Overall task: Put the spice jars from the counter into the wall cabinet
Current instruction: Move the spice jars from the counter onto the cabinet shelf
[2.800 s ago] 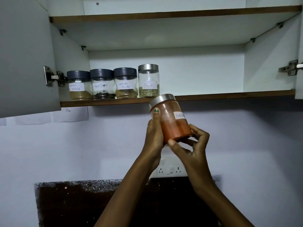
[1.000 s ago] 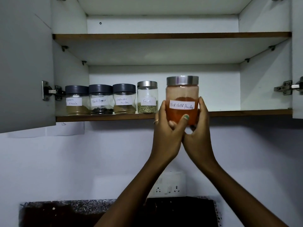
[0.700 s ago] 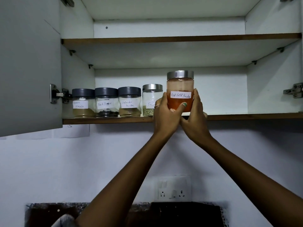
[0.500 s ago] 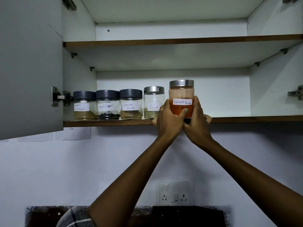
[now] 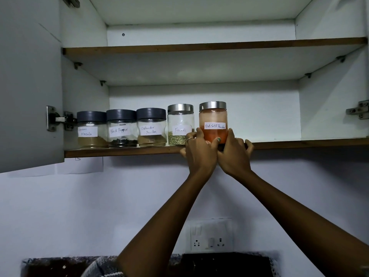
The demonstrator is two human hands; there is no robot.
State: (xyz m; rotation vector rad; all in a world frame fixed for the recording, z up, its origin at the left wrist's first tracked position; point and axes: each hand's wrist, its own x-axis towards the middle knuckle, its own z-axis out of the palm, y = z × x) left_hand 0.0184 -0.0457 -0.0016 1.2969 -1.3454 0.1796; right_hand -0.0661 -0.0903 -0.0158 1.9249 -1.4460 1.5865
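Note:
The red chilli powder jar (image 5: 213, 118), glass with a steel lid, stands upright at the front of the wall cabinet's lower shelf (image 5: 123, 151), just right of the fennel jar (image 5: 180, 124). My left hand (image 5: 200, 151) and my right hand (image 5: 234, 153) both wrap around its base from below. Further left along the shelf stand the coriander powder jar (image 5: 151, 129), the black pepper jar (image 5: 121, 130) and the masala jar (image 5: 91, 129), all with dark lids.
The cabinet's left door (image 5: 30, 82) hangs open, hinge at its inner edge. The upper shelf (image 5: 199, 46) is bare. The shelf right of the chilli jar holds nothing. Below, a switch and socket plate (image 5: 209, 236) sits on the wall above a dark speckled counter (image 5: 50, 266).
Both hands lifted the red chilli jar from below the cabinet up onto the lower shelf and slid it back beside the fennel jar. They have slipped down to its base.

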